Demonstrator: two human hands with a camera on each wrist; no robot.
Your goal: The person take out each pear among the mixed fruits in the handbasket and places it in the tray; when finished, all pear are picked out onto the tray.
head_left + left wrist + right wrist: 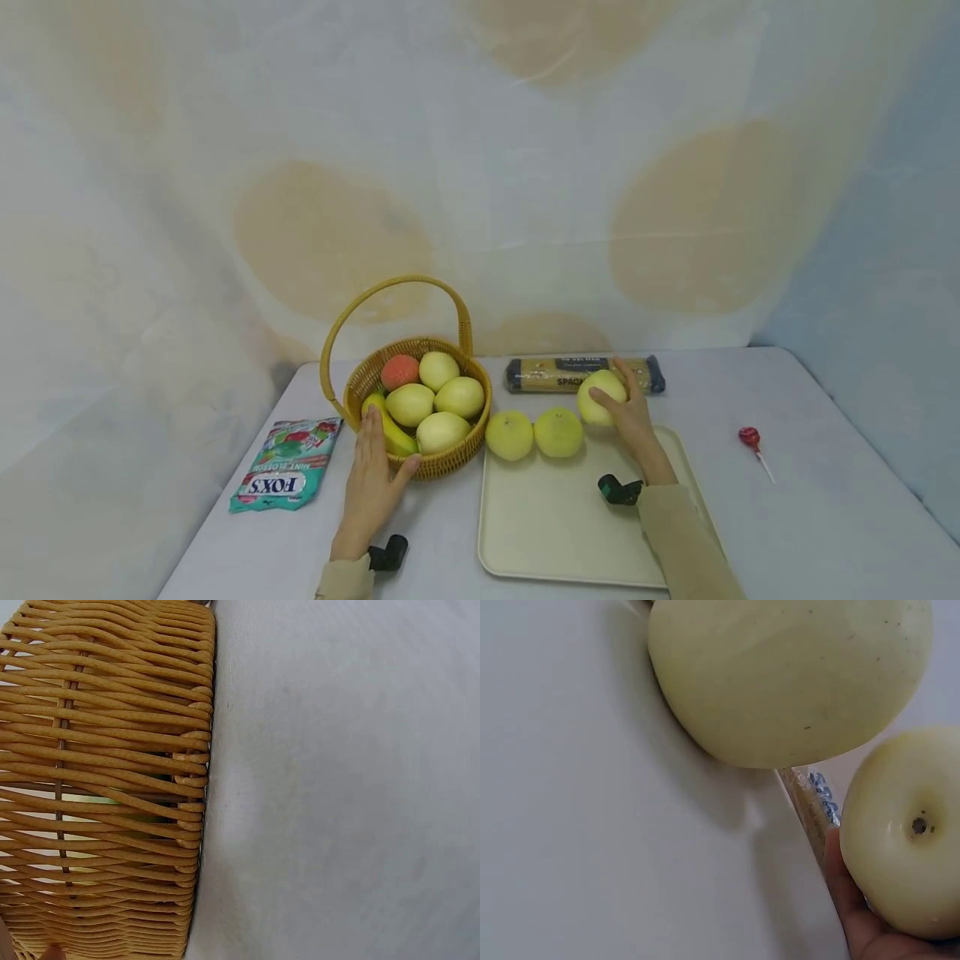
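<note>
Gripping a pale fruit (pixel 598 395) in the right hand (pixel 632 408), clamped between curled fingers and thumb, at the far edge of the tray (pixel 562 525) and in front of the spaghetti (pixel 540 377). Impossible to tell whether lifted clear or touching the tray. Showing, up close in the right wrist view, the dimpled end of that fruit.

Laying the left hand (pixel 369 483) at the near left side of the basket (pixel 446 463), fingers straight and together, pointing over the rim alongside the banana (pixel 397 437), thumb spread apart toward the near rim. Offering only a sliver of that hand in the left wrist view, low in the corner, beneath the weave.

Finding two more pale fruits (pixel 510 435) side by side on the tray's far left part, near the basket. Counting inside the basket, besides the banana, one red fruit (pixel 400 372) toward the back and four pale ones (pixel 443 432), under a tall arched handle (pixel 405 280). Seeing left of the basket a teal candy bag (pixel 288 462), lettering upside down; well right of the tray, a lollipop (pixel 750 437), stick toward the near side.
</note>
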